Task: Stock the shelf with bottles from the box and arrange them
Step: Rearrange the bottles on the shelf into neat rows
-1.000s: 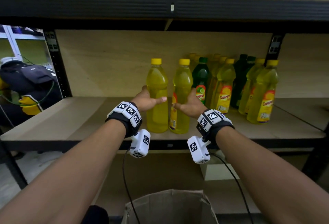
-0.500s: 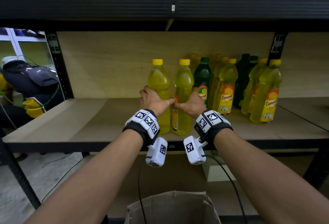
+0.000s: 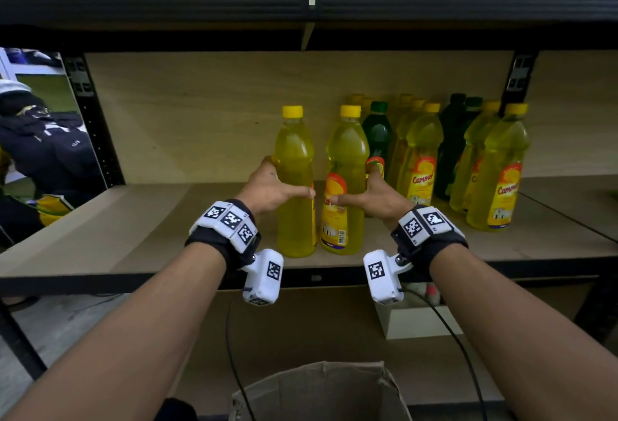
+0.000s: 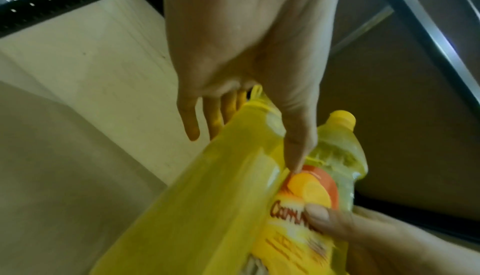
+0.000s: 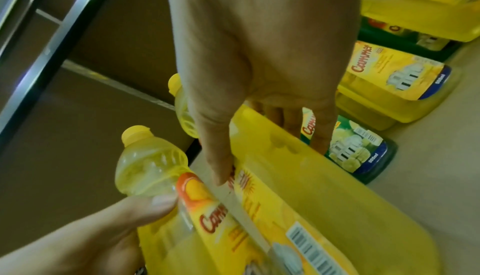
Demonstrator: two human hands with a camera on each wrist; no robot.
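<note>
- The left hand (image 3: 267, 186) was wrapped about the left yellow bottle (image 3: 294, 183), thumb across its front and fingers reaching behind it; the grip sat at mid-body, which I judge gave control for sliding the bottle without tipping it.
- The right hand (image 3: 378, 196) held the right yellow bottle (image 3: 346, 180) the same way, thumb on the label; the two thumbs nearly met between the bottles.
- Both bottles stood upright on the shelf (image 3: 133, 230) near its front edge, just beside each other; the pair stood close to the left of the stocked group (image 3: 468, 166) of yellow and green bottles, probably so as to extend the rows.
- The box (image 3: 317, 390) stood open below the shelf, between the forearms; its contents could not be seen.
</note>
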